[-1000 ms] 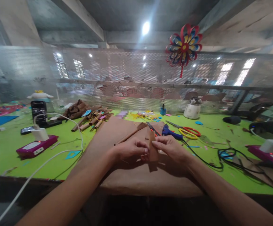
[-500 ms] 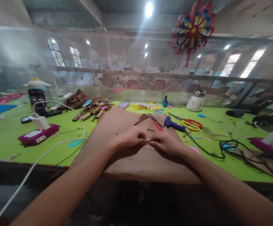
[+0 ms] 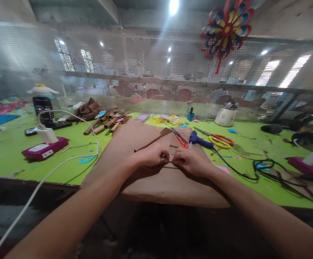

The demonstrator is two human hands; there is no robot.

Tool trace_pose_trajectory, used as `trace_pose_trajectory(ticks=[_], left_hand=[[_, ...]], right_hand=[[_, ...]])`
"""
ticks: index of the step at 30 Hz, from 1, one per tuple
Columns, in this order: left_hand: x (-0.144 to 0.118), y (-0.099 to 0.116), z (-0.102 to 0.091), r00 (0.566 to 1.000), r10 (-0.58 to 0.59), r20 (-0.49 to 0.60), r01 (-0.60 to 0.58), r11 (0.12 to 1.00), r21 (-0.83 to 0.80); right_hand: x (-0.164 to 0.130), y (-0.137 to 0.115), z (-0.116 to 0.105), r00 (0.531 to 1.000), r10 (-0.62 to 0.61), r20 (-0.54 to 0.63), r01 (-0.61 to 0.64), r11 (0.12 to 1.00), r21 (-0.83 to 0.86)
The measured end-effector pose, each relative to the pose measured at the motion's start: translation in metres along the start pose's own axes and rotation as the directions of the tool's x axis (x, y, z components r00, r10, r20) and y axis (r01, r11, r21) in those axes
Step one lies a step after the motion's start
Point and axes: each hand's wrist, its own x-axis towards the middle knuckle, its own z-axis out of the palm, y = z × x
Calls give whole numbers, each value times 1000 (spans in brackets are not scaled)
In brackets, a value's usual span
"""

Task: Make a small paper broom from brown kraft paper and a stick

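My left hand [image 3: 152,155] and my right hand [image 3: 191,162] rest close together on a big sheet of brown paper [image 3: 156,180] spread over the green table [image 3: 10,154]. Between their fingertips both pinch a small brown paper piece [image 3: 172,158] that lies low against the sheet; most of it is hidden by my fingers. A thin rolled paper stick [image 3: 152,139] lies just beyond my left hand. An orange-handled cutter [image 3: 180,138] and a blue glue gun [image 3: 199,140] sit right behind my right hand.
Yellow-and-red scissors [image 3: 218,139] lie right of the glue gun, with a black cable [image 3: 264,167] coiled further right. A pile of rolled paper tubes [image 3: 108,123] is at back left. A magenta power strip [image 3: 44,149] with a white charger stands left. A perforated screen closes the back.
The brown paper piece stood upright between my fingers a second ago; now it is pressed down flat on the sheet. The view has tilted slightly downward.
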Motion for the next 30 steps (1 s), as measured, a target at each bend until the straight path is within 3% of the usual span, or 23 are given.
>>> trace_pose_trajectory(ticks=[10, 16, 23, 30], left_hand=[[5, 1, 12, 991, 123, -60, -125, 992, -33], [1, 4, 8, 999, 30, -25, -28, 998, 50], [-6, 15, -2, 1000, 17, 9, -19, 952, 305], [-14, 17, -7, 1000, -10, 29, -1, 938, 346]], right_hand=[[1, -4, 1, 997, -70, 31, 74, 988, -137], [0, -5, -4, 996, -45, 79, 63, 966, -251], [-8, -2, -9, 986, 24, 164, 37, 933, -358], [-14, -4, -11, 980, 33, 195, 53, 906, -420]])
